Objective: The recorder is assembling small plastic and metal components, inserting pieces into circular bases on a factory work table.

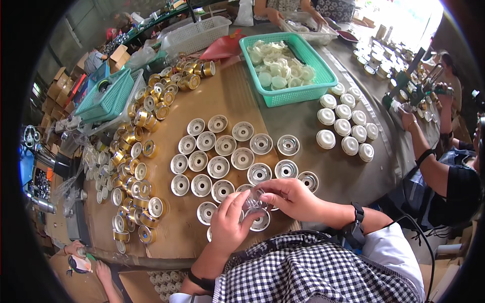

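Observation:
Just above the near edge of the table, both my hands hold a small bunch of shiny, see-through rings. My left hand is closed on their left side, thumb and fingertips pinching. From the other side my right hand pinches them between thumb and fingers. Under and beyond the hands stand several rows of round white cups with holed centres, open side up. Some at the right, such as one cup, have a shiny ring inside. My hands hide parts of the nearest cups.
Gold-rimmed round parts lie heaped along the left. A green basket of translucent discs stands at the back, beside a red scoop. White caps stand in rows at right. Co-workers' hands work at the right and far edges.

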`<action>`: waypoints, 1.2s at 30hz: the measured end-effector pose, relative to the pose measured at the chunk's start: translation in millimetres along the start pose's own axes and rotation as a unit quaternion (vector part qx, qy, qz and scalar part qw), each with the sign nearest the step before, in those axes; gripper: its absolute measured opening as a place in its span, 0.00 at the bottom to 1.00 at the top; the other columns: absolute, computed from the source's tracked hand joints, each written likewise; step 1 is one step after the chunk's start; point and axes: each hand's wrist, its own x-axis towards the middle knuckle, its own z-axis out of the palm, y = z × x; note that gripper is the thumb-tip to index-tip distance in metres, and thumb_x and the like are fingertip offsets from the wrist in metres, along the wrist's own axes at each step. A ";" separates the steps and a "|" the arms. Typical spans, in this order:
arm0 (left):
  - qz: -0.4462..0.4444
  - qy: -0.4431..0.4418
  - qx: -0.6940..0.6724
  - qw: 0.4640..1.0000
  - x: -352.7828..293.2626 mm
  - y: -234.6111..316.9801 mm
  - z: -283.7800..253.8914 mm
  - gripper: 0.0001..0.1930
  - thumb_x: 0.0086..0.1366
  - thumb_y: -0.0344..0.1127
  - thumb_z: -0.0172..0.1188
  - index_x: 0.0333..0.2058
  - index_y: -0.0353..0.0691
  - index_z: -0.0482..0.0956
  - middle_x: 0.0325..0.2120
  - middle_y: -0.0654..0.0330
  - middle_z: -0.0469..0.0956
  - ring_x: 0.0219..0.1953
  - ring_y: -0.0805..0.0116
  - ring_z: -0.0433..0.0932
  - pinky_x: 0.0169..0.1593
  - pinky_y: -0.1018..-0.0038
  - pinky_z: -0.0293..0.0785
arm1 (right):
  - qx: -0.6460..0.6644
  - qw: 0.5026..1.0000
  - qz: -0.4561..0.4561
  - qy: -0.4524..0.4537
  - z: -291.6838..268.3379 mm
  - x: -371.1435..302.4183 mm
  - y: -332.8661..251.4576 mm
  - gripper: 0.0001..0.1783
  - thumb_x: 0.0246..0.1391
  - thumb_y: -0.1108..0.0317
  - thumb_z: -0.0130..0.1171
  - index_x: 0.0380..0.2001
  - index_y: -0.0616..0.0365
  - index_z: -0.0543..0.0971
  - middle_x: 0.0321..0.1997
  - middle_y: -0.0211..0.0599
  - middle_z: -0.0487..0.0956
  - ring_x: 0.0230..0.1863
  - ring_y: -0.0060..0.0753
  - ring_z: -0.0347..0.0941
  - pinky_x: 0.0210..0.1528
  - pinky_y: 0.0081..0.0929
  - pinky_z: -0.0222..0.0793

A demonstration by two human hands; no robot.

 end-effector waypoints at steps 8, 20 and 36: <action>-0.203 -0.028 -0.269 0.941 -10.0 1.1 5.6 0.22 0.64 0.42 0.70 0.49 0.31 0.79 0.40 0.55 0.82 0.35 0.66 0.83 0.38 0.71 0.80 | -0.148 0.973 -0.169 0.056 -0.3 -6.3 3.6 0.22 0.57 0.67 0.67 0.53 0.62 0.78 0.50 0.45 0.81 0.49 0.45 0.80 0.49 0.37 0.77; -0.182 -0.063 -0.009 0.981 -2.0 -24.4 3.5 0.24 0.53 0.40 0.78 0.47 0.37 0.83 0.33 0.60 0.76 0.26 0.70 0.75 0.31 0.72 0.73 | -0.447 0.885 -0.117 -0.058 -2.8 -13.7 51.8 0.24 0.50 0.62 0.66 0.51 0.61 0.79 0.52 0.37 0.80 0.56 0.40 0.74 0.56 0.34 0.75; -0.100 -0.079 0.097 0.987 -2.1 -45.9 43.2 0.30 0.51 0.46 0.77 0.50 0.40 0.79 0.41 0.55 0.74 0.43 0.52 0.75 0.46 0.59 0.73 | -0.434 0.894 -0.109 0.010 -15.4 -30.2 49.8 0.25 0.48 0.59 0.71 0.49 0.56 0.81 0.55 0.37 0.77 0.56 0.43 0.74 0.53 0.40 0.78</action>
